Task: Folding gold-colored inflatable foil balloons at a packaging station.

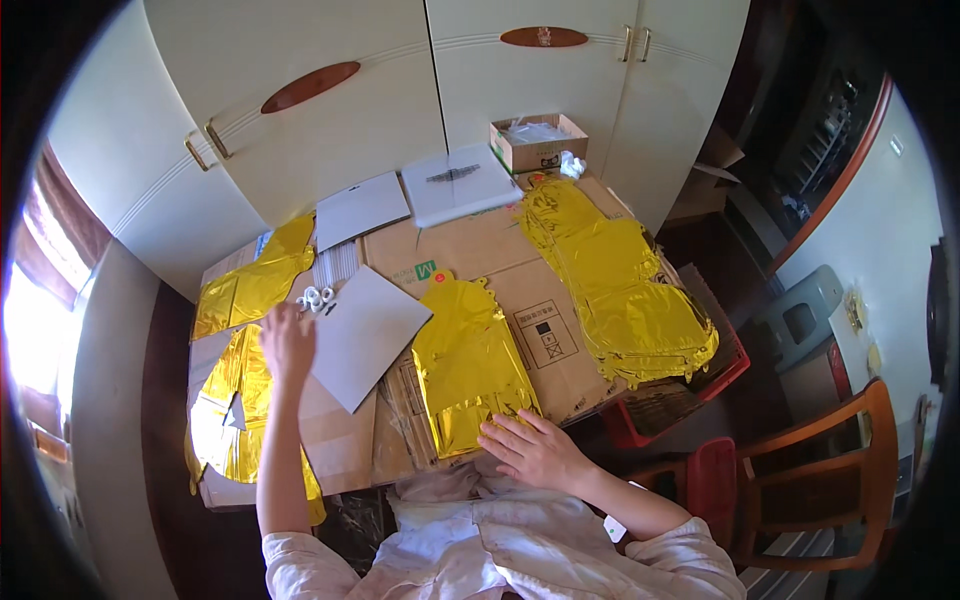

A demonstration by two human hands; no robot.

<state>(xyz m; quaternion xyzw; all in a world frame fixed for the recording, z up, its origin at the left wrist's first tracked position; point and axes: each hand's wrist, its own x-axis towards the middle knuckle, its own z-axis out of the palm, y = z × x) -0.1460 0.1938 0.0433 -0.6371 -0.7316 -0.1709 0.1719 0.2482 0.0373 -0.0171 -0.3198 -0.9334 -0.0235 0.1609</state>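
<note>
A flat gold foil balloon (465,350) lies in front of me on the cardboard-covered table. My right hand (535,450) rests on its near edge, fingers stretched out and spread. On the left, my left hand (288,345) is curled next to several small white rolls (318,298), with its fingertips hidden; what it holds, if anything, cannot be made out. A light grey sheet (370,335) lies beside the rolls, between the left hand and the balloon. More gold foil pieces lie under my left forearm (235,400) and at the far left (265,280).
A large gold foil balloon (620,285) covers the table's right side. Toward the back are another grey sheet (362,210), a white flat panel (460,187) and an open cardboard box (540,153). A red crate (690,400) and wooden chair (820,480) stand right; cream cabinets (300,150) rise behind.
</note>
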